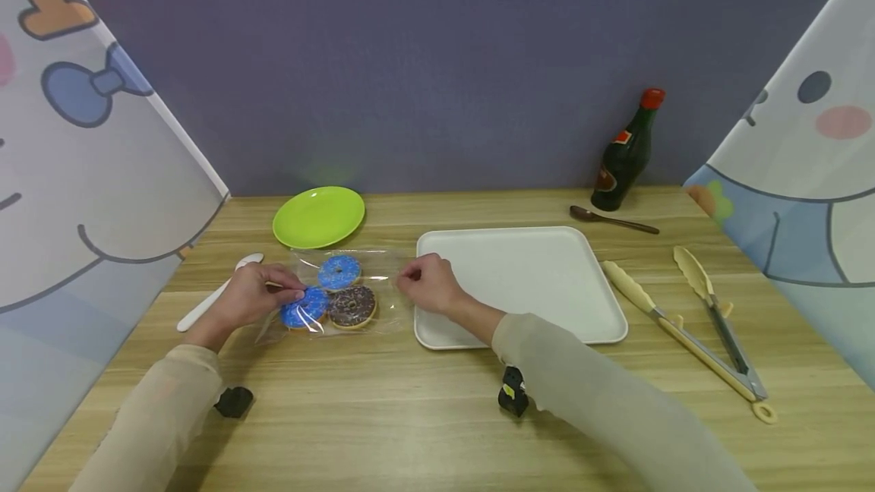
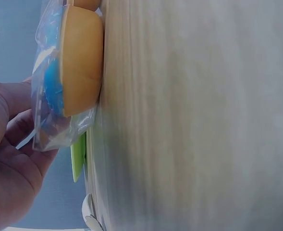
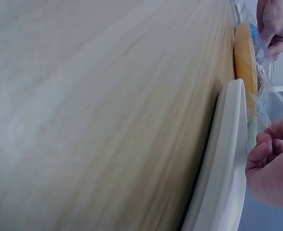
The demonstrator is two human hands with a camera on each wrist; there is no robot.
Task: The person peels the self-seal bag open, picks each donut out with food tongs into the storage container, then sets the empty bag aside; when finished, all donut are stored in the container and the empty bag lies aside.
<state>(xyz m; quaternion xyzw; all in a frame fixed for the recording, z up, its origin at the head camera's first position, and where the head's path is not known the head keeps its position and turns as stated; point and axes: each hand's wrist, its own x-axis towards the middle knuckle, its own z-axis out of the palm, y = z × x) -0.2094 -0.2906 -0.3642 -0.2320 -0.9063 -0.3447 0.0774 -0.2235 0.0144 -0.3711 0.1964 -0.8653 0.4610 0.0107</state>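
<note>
Plastic bag [image 1: 380,283] lies lengthwise left to right, left hand [image 1: 249,294] and right hand [image 1: 434,284] pinching opposite ends.

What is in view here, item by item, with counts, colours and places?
clear bag: one, transparent, between the hands
blue doughnuts: two, blue-topped, inside the bag
brown doughnut: one, dark brown, inside the bag
plate: one, green, behind the bag
white spoon: one, white, left of the bag
tray: one, white, right of the bag
brown spoon: one, brown, behind the tray
bottle: one, dark green, red-capped, back right
tongs: one pair, yellow and grey, right of the tray
table: one, wood-coloured, underneath
back wall: one, grey-blue, behind the table
side panels: two, pale with cartoon prints, left and right
sleeves: two, beige, on both arms
left hand: one, bare, pinches the bag's left side
right hand: one, bare, pinches the bag's right side
</note>
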